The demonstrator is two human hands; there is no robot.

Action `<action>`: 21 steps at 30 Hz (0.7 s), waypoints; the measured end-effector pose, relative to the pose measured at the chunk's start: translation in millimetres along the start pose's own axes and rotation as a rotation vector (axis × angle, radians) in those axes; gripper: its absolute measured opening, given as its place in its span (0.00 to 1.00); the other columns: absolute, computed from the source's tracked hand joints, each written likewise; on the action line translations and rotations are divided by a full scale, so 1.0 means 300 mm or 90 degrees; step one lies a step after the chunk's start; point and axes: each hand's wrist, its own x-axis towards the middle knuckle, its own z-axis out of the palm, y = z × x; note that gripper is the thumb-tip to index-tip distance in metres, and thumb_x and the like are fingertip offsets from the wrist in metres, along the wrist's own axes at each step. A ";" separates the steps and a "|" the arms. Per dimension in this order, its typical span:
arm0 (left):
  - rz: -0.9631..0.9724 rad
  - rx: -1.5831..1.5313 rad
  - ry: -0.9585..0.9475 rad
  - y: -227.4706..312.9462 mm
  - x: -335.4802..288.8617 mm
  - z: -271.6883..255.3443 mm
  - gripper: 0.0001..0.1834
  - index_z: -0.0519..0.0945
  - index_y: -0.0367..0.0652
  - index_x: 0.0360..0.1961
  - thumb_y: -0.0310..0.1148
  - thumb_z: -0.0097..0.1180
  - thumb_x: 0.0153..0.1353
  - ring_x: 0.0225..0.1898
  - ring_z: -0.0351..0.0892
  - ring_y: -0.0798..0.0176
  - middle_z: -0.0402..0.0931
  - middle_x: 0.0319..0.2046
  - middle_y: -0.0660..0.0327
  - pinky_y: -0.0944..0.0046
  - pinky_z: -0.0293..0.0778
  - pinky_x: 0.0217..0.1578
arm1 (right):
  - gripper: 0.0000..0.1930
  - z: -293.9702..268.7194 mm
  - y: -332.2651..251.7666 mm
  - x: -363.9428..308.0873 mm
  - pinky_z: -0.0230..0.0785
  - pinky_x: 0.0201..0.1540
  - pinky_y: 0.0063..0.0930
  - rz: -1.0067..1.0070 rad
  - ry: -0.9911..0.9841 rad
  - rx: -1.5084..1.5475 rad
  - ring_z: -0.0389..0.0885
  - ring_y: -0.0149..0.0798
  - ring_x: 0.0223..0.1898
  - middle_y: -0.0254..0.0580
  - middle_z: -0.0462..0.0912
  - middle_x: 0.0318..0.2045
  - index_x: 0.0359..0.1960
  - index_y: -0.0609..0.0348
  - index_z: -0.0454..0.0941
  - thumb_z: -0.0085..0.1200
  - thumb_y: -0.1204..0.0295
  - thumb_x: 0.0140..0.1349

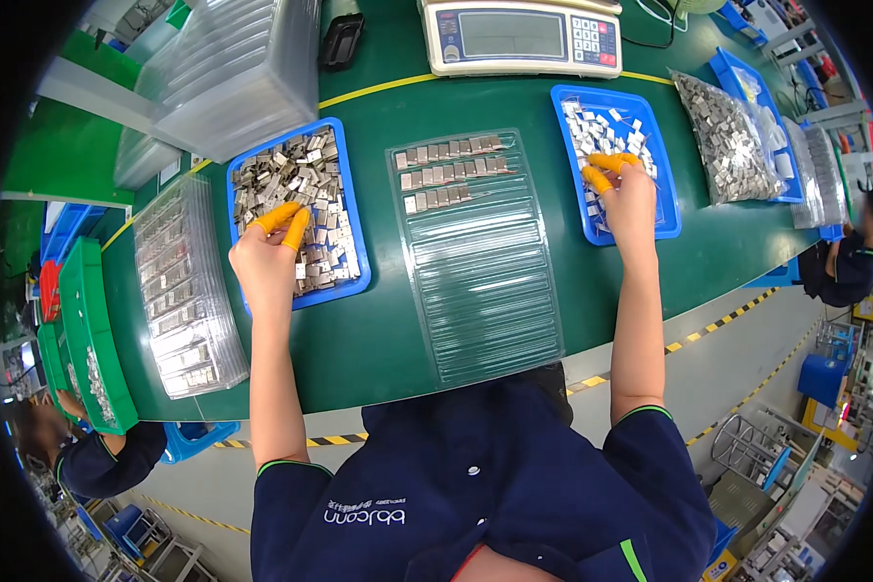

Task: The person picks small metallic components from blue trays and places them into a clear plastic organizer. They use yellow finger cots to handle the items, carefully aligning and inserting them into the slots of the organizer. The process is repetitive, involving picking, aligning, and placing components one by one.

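Observation:
My left hand, with yellow finger cots on its fingers, is over a blue tray heaped with small silver metal connectors. Its covered fingertips come close together in a pinch; anything between them is too small to make out. My right hand, also in yellow cots, reaches into a second blue tray of small white parts. There too the fingers pinch, and what they hold is hidden. Between the trays lies a clear ribbed plastic blister tray, its far slots filled with three rows of connectors.
A scale stands at the back. Stacked clear trays rise at back left; filled clear trays lie at left. A bag of metal parts sits at right. Other people work at both sides, beside a green bin at left.

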 end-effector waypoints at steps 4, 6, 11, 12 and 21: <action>-0.004 -0.117 0.022 -0.022 -0.034 0.000 0.10 0.81 0.33 0.36 0.23 0.64 0.50 0.32 0.82 0.66 0.81 0.31 0.57 0.70 0.77 0.35 | 0.11 -0.003 -0.025 -0.003 0.70 0.36 0.36 -0.029 0.015 -0.017 0.78 0.47 0.31 0.48 0.81 0.34 0.34 0.62 0.82 0.63 0.73 0.47; -0.017 -0.241 0.029 -0.009 -0.062 0.014 0.11 0.78 0.32 0.36 0.20 0.63 0.51 0.35 0.79 0.68 0.80 0.35 0.57 0.70 0.76 0.38 | 0.11 -0.017 -0.027 -0.015 0.69 0.39 0.35 -0.014 0.055 -0.015 0.77 0.47 0.34 0.45 0.81 0.33 0.33 0.58 0.83 0.64 0.73 0.45; -0.117 -0.526 -0.085 0.117 -0.165 0.041 0.12 0.78 0.31 0.41 0.19 0.59 0.54 0.38 0.78 0.67 0.79 0.36 0.57 0.70 0.74 0.43 | 0.10 -0.103 -0.146 -0.079 0.67 0.41 0.31 -0.072 0.217 0.061 0.75 0.43 0.37 0.42 0.82 0.31 0.33 0.56 0.84 0.64 0.74 0.47; -0.136 -0.566 -0.110 0.137 -0.185 0.053 0.13 0.78 0.31 0.41 0.19 0.60 0.53 0.39 0.79 0.66 0.80 0.36 0.56 0.70 0.74 0.43 | 0.10 -0.106 -0.182 -0.103 0.67 0.40 0.30 -0.088 0.220 0.100 0.75 0.42 0.36 0.41 0.82 0.31 0.33 0.56 0.84 0.64 0.74 0.47; -0.106 -0.641 -0.255 0.238 -0.281 0.115 0.12 0.79 0.30 0.39 0.17 0.60 0.51 0.39 0.80 0.64 0.80 0.36 0.55 0.68 0.76 0.43 | 0.10 -0.063 -0.403 -0.261 0.67 0.44 0.24 -0.072 -0.293 0.541 0.75 0.33 0.38 0.38 0.83 0.33 0.34 0.60 0.83 0.63 0.79 0.49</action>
